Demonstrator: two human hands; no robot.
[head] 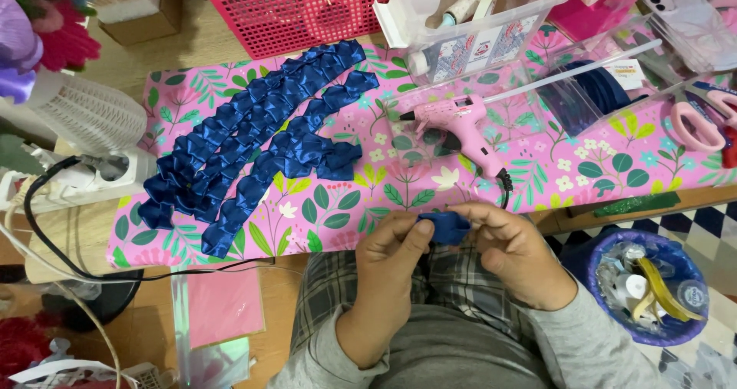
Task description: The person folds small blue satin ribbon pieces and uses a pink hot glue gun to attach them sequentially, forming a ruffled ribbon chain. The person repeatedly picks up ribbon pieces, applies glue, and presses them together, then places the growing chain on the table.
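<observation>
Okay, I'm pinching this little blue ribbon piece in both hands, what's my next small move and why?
Probably set the blue ribbon piece down at the near end of the rows of folded blue pieces. Both the left hand and right hand are pinching it, it already looks folded like those, and the pink glue gun lies untouched on the floral cloth.

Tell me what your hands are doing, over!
Left hand and right hand both pinching a folded blue ribbon piece. Pink glue gun ahead on the table. Nothing between.

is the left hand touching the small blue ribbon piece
Touching: the head view shows the left hand thumb pressed on the blue ribbon piece, no gap.
</observation>
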